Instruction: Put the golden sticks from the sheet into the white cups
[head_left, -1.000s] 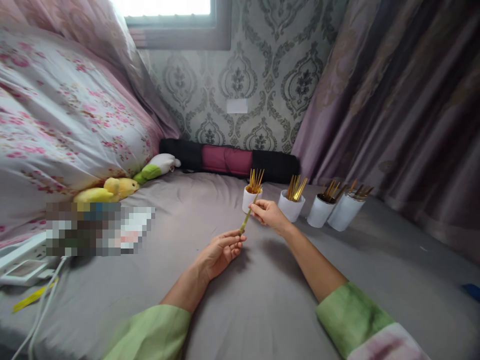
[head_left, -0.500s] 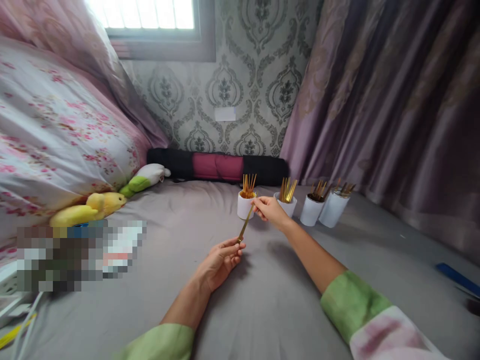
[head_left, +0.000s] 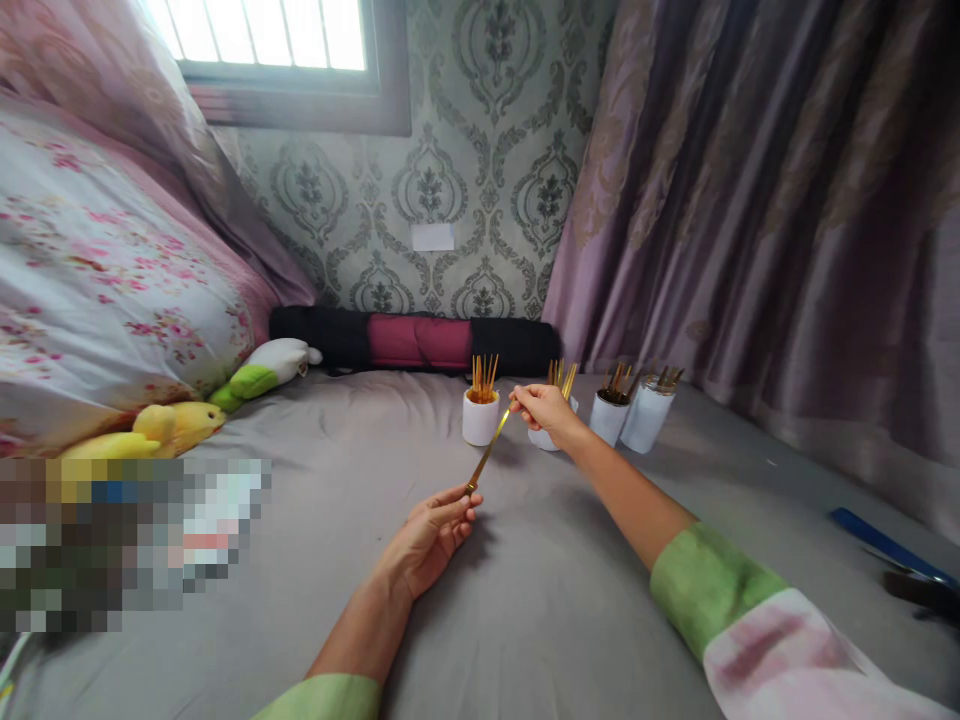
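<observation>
My left hand (head_left: 433, 525) pinches the lower end of a thin golden stick (head_left: 490, 449) above the grey bedsheet (head_left: 525, 590). The stick slants up to the right, where my right hand (head_left: 546, 410) pinches its upper end. Just behind the stick stands a white cup (head_left: 480, 416) filled with several golden sticks. My right hand partly hides a second white cup (head_left: 541, 437) of sticks. Two more white cups (head_left: 606, 417) (head_left: 646, 417) of darker sticks stand further right.
A black and maroon bolster (head_left: 417, 341) lies along the patterned wall. Floral bedding (head_left: 105, 280) rises at the left, with yellow (head_left: 157, 428) and green-white (head_left: 264, 366) plush toys below it. A purple curtain (head_left: 787, 220) hangs at the right. A blue strip (head_left: 885, 540) lies at the far right.
The camera has turned up and to the right, so the cups sit nearer the middle. Both hands keep their pinch on the stick, which now slants more flatly, its ends further apart.
</observation>
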